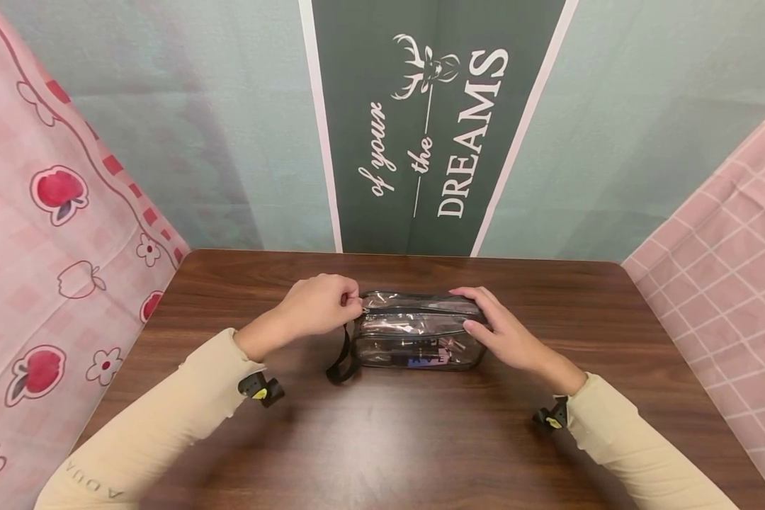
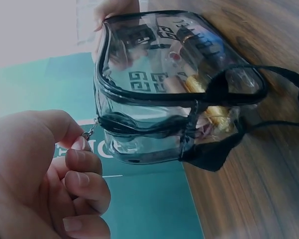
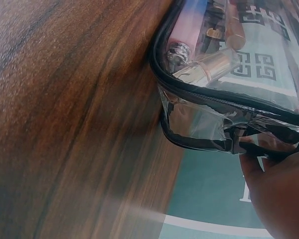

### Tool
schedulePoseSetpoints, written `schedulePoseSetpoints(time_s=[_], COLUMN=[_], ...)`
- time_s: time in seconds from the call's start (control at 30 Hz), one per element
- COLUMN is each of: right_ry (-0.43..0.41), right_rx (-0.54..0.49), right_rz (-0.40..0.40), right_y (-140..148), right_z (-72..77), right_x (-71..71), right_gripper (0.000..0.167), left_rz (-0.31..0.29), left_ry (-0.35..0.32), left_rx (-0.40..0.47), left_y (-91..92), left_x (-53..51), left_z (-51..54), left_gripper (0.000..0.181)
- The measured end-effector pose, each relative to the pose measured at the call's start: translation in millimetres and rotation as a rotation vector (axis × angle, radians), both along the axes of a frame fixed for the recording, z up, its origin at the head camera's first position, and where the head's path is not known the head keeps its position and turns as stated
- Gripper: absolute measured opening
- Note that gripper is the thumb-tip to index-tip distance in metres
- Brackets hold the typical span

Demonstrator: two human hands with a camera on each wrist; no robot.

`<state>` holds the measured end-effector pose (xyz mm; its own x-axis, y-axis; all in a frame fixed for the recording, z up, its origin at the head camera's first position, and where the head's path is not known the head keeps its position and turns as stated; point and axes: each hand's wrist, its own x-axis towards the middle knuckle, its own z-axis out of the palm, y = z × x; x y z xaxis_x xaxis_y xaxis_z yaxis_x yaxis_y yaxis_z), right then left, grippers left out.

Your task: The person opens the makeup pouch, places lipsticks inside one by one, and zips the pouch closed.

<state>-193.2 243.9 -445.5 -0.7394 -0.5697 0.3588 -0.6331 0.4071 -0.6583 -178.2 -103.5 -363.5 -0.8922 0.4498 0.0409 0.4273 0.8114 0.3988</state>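
A clear toiletry bag with black piping stands on the table, its black zip running along the top. My left hand is at the bag's left end, thumb and forefinger pinching the small metal zip pull. At the other end my right hand grips the bag, thumb on the near side and fingers over the far side. Through the plastic show a gold tube, a pink-and-blue tube and other small cosmetics. A black strap hangs from the left end.
The brown wooden table extends around the bag. Behind it hangs a green cloth with white lettering. Pink patterned cloths stand at the left and right sides.
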Motion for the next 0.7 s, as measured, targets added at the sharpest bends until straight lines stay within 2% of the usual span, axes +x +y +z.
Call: schedulePoseSetpoints(time_s=[0.47, 0.7], right_ry=[0.003, 0.003], right_rx=[-0.006, -0.01], right_rz=[0.003, 0.003], right_y=[-0.3, -0.6], right_z=[-0.4, 0.3], right_x=[0.2, 1.3], right_gripper=[0.051, 0.052], left_rz=[0.002, 0.012], left_ry=[-0.062, -0.073], left_rx=[-0.008, -0.038], left_y=[-10.3, -12.9], left_x=[-2.2, -2.9], left_z=[-5.3, -13.0], left_gripper=[0.022, 0.024])
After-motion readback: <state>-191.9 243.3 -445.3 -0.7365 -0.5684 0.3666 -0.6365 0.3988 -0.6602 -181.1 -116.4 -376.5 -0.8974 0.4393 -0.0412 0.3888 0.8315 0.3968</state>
